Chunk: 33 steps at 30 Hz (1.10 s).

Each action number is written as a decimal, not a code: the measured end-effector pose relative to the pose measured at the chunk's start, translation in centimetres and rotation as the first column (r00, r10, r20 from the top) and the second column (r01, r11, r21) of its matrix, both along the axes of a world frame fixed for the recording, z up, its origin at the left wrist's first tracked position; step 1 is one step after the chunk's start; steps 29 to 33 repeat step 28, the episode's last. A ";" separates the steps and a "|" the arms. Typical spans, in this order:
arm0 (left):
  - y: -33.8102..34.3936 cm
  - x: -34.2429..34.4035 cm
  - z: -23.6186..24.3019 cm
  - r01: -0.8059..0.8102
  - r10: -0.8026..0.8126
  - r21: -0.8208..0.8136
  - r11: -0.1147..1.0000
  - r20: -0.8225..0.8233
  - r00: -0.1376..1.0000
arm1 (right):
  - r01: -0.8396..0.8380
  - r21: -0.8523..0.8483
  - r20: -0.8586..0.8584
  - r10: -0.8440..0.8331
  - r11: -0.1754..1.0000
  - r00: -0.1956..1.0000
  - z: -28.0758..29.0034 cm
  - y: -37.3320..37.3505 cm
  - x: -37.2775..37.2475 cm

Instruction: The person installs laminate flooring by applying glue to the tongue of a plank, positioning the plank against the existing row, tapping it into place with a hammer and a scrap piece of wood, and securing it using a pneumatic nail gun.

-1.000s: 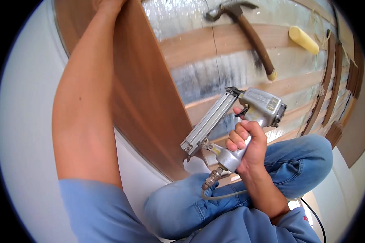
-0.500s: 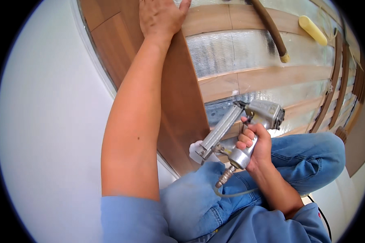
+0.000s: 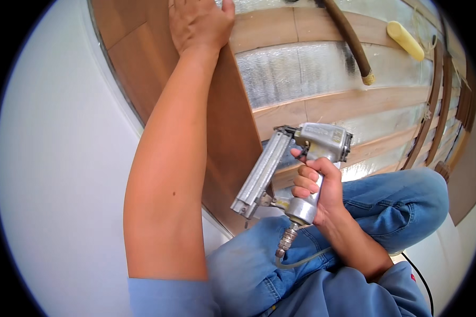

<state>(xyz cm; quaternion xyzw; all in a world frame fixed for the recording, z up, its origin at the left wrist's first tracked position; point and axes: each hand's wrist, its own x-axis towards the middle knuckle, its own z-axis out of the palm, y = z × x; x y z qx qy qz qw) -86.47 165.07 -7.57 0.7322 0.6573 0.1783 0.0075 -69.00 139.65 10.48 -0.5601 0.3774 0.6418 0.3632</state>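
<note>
My left hand (image 3: 201,25) lies flat on the reddish-brown wooden floorboards (image 3: 230,137), thumb apart at the board's right edge; the upper picture edge cuts off some fingertips. In my right hand (image 3: 325,185) is a silver pneumatic nail gun (image 3: 325,140). Its handle is wrapped by my fingers, and the index finger is up by the trigger. The long slanted magazine (image 3: 262,171) reaches left over the edge of the boards. From the metal coupling at the handle's base, a clear air hose (image 3: 304,262) curves above my jeans.
A white wall (image 3: 58,158) borders the boards on the left. To the right, pale wooden battens (image 3: 349,99) cross silvery foil (image 3: 269,74). A brown curved handle (image 3: 349,39) and a yellow rounded piece (image 3: 405,40) lie there. Dark wooden strips (image 3: 426,116) are farther right.
The nail gun has moved left and slightly up with my right hand, its magazine now over the boards' edge. My left hand stays on the boards, shifted slightly left in view.
</note>
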 end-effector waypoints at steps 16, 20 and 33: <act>0.5 0.5 2.4 -0.003 0.002 0.026 1.000 0.017 1.000 | 0.019 0.050 -0.071 -0.015 0.999 0.997 1.0 1.5 -2.7; 0.4 0.7 2.0 0.005 -0.005 0.013 1.000 0.036 0.999 | 0.040 0.056 -0.089 -0.035 0.998 0.995 0.7 1.1 -2.7; 0.7 0.9 2.2 -0.004 0.003 -0.035 0.999 -0.042 0.999 | 0.010 0.019 -0.080 -0.009 1.000 0.997 0.2 1.1 -2.3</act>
